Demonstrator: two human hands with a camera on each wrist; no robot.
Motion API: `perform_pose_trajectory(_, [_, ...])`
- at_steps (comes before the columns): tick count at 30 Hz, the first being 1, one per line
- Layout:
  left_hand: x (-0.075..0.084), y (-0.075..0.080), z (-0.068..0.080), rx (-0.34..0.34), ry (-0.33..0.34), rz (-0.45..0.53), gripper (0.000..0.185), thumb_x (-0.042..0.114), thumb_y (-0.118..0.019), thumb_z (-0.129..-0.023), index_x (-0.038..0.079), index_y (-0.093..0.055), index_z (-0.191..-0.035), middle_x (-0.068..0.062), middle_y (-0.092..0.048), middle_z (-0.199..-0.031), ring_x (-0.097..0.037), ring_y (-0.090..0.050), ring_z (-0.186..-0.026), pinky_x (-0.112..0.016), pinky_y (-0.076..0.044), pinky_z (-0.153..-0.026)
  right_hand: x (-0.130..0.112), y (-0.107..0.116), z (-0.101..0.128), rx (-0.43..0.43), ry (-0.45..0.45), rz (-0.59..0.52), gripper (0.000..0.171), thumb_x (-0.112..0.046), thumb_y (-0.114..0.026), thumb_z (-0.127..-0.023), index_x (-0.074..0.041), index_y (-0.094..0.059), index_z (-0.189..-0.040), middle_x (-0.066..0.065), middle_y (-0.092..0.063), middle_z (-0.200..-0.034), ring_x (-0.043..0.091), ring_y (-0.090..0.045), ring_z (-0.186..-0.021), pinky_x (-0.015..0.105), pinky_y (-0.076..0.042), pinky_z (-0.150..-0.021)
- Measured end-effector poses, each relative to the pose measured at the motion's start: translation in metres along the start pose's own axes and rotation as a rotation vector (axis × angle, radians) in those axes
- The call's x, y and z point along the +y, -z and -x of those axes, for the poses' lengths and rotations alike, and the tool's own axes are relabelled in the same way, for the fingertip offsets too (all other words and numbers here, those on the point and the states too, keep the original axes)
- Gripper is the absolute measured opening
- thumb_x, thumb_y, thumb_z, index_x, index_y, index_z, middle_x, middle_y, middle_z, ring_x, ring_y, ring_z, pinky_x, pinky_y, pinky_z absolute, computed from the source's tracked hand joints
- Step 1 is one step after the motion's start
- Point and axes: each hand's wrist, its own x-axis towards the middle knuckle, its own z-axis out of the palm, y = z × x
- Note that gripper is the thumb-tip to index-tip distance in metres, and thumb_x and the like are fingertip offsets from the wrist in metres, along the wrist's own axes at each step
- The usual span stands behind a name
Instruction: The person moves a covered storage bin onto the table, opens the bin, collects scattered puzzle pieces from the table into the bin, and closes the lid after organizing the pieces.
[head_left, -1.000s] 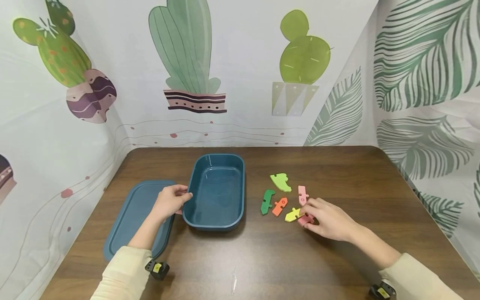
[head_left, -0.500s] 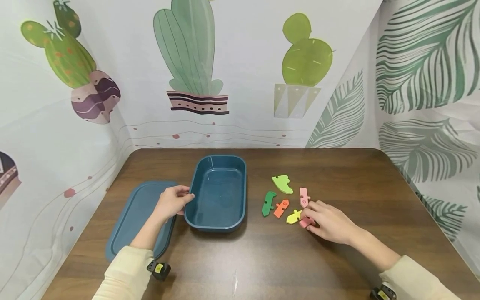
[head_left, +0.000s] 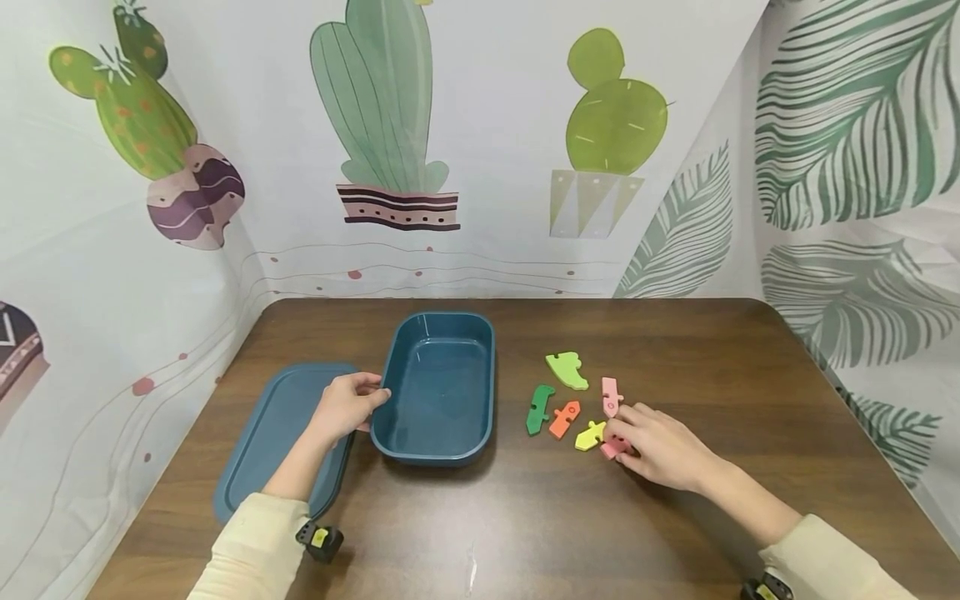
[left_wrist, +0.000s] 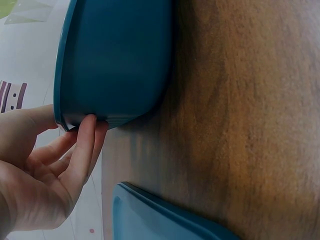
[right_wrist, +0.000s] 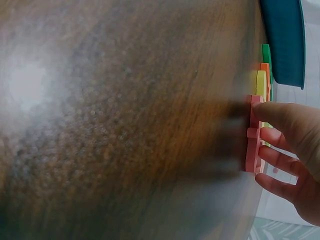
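My left hand [head_left: 348, 406] pinches the left rim of a deep blue plastic container [head_left: 432, 460], thumb on the rim and fingers against the outer wall in the left wrist view. Over on the right, my right hand [head_left: 660, 450] holds a reddish-pink wooden puzzle piece [right_wrist: 254, 135] on the table between thumb and fingers. The hand partly covers that piece in the head view. Close around it lie a yellow piece [head_left: 590, 436], a light pink piece [head_left: 611, 397], an orange piece [head_left: 565, 419], a dark green piece [head_left: 539, 409] and a light green piece [head_left: 567, 369].
A blue lid [head_left: 262, 442] lies flat on the brown wooden table [head_left: 480, 533], left of the container and partly under my left forearm. A cloth [head_left: 495, 125] printed with cacti and leaves hangs behind the table. Each sleeve carries a black wrist device [head_left: 321, 540].
The head view has shifted slightly, so everything appears a little lower and further right. Both hands keep their places at the container and the reddish-pink puzzle piece.
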Motion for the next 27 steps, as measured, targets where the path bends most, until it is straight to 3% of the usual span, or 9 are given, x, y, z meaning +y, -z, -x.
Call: perform_pose_trajectory(27, [-0.0013,-0.0004,-0.0016,0.008,0.001,-0.007,0.043,0.021,-0.061,-0.088,0.000,-0.052,-0.124,-0.020,-0.061,-0.114,-0.027,-0.062,-0.093,-0.033,-0.056,-0.058,0.0020,-0.0006,0.0003,-0.009,0.036,-0.067,0.028,-0.015,-0.079,-0.068,-0.025,-0.061,-0.087,-0.011,-0.050,-0.085,0.006,-0.042,-0.074,0.019,-0.039,-0.057])
